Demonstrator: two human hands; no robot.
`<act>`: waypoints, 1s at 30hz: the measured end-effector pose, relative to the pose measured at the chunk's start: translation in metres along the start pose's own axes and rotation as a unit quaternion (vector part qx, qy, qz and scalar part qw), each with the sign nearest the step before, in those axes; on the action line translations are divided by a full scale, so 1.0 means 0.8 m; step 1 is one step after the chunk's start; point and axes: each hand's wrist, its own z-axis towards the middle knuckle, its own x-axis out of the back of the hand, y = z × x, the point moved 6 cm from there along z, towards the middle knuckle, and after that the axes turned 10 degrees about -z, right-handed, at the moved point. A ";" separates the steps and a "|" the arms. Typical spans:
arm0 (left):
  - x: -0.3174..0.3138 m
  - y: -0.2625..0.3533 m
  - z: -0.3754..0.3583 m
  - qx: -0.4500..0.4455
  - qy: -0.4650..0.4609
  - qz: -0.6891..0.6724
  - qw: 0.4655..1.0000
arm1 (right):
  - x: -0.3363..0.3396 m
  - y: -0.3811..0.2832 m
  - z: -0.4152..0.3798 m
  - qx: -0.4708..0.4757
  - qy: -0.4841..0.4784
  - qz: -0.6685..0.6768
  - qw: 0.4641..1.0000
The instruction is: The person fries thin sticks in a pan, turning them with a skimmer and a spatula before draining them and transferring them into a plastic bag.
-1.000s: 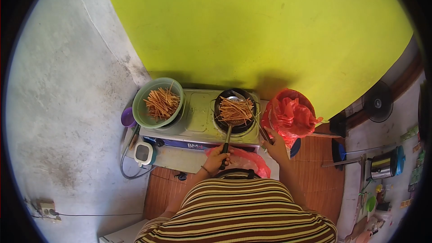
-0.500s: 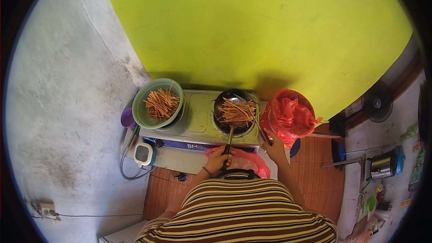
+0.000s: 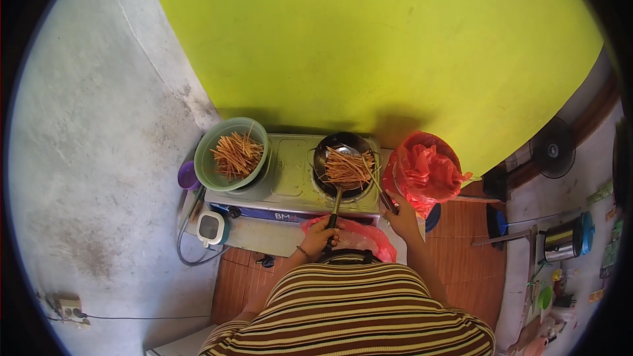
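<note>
My left hand [image 3: 320,236] is wrapped round the dark handle of a long-handled skimmer [image 3: 337,206], whose head is covered by a heap of thin brown fried sticks [image 3: 348,168]. The heap lies over the dark wok [image 3: 322,148] on the right burner. In my right hand [image 3: 403,216] is the dark grip of a slim metal utensil [image 3: 377,183]; its shaft slants up and left to the wok's right side, and its working end is hard to make out. On the stove's left, a green basin [image 3: 206,161] holds more of the sticks.
The two-burner stove [image 3: 290,165] stands against the green wall. A red plastic bag lines a bucket [image 3: 428,168] right of it. Pink plastic [image 3: 369,237] lies at the stove's front. A white-lidded container [image 3: 211,227] and a purple bowl [image 3: 187,175] sit on the left.
Both hands keep their grips in nearly the same places. The right hand's utensil has shifted very slightly, and the view has tilted a little.
</note>
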 end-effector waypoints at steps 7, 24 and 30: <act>0.002 0.001 -0.003 -0.024 0.018 -0.027 0.999 | 0.000 -0.004 0.003 -0.012 0.011 -0.006 1.000; 0.008 0.001 0.002 -0.010 -0.005 -0.037 0.999 | -0.011 -0.021 -0.003 0.044 -0.007 -0.050 0.998; 0.010 -0.001 0.006 -0.004 -0.005 -0.047 0.999 | -0.013 -0.026 -0.004 -0.005 -0.038 -0.051 0.998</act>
